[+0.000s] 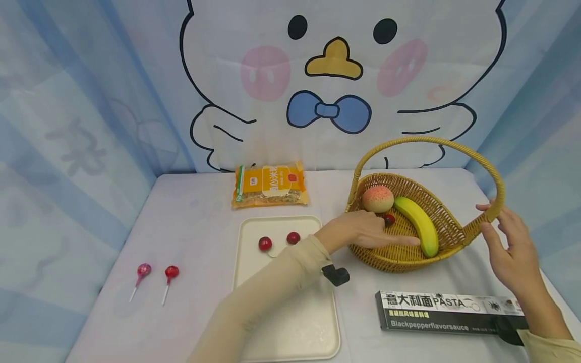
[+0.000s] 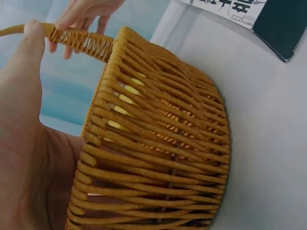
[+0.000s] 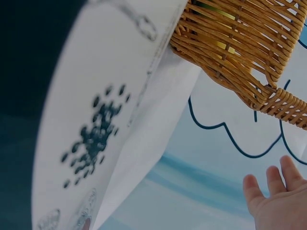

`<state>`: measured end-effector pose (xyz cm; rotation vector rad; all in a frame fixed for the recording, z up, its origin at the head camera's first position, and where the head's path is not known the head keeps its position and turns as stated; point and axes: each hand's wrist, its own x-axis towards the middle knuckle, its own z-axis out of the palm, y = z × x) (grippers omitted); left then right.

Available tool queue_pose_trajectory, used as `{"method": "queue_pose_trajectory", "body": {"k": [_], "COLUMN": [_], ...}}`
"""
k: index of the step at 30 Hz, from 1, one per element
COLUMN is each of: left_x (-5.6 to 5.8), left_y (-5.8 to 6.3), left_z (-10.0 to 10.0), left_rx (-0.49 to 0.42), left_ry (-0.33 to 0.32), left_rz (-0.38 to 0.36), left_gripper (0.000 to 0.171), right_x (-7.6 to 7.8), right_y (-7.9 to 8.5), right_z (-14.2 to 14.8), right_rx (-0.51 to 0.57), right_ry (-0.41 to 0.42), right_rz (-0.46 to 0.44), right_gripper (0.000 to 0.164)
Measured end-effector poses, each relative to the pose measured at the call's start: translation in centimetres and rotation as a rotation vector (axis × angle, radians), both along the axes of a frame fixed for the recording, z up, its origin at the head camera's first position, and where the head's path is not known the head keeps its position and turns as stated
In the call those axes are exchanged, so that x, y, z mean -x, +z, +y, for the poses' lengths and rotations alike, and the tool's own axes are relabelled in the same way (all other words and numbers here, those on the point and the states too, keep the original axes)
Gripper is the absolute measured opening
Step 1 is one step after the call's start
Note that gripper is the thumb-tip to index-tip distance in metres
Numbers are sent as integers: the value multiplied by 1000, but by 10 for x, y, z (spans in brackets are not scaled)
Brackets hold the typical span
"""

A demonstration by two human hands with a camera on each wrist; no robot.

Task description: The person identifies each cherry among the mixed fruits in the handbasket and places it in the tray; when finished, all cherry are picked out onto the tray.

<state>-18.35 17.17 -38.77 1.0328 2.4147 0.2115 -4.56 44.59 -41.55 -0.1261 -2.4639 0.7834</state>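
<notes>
My left hand (image 1: 366, 231) reaches over the left rim of a woven basket (image 1: 395, 263), with its thumb stretched toward a yellow banana (image 1: 419, 224). A dark red cherry (image 1: 389, 220) lies right beside its fingers. In the left wrist view the palm faces the basket wall (image 2: 158, 139), which partly hides the fingers inside. A pinkish peach (image 1: 378, 198) sits at the back left of the basket. My right hand (image 1: 513, 247) is beside the base of the basket's handle (image 1: 498, 186), fingers spread and nearly straight in the right wrist view.
A cream tray (image 1: 290, 333) bears two cherries (image 1: 265, 244) under the left sleeve. Two lollipops (image 1: 143, 271) lie at the left. An orange food packet (image 1: 271, 185) is at the back, and a black-and-white pasta box (image 1: 449, 312) lies in front of the basket.
</notes>
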Motion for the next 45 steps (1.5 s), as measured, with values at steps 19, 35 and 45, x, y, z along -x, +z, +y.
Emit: {"method": "queue_pose_trajectory", "body": {"k": [19, 35, 45], "left_x": [-4, 0, -12], "left_y": [-5, 6, 6], "left_z": [0, -20, -30], "left_rx": [-87, -575, -735], "left_ry": [-79, -362, -294], "left_rz": [-164, -78, 71], "left_gripper": [77, 9, 9], "right_x": [0, 0, 0], "right_y": [-2, 2, 0], "right_z": [1, 0, 0], "right_rx": [8, -1, -2], "right_ry": [10, 4, 9], "right_rz": [0, -19, -8], "right_gripper": [41, 42, 41]}}
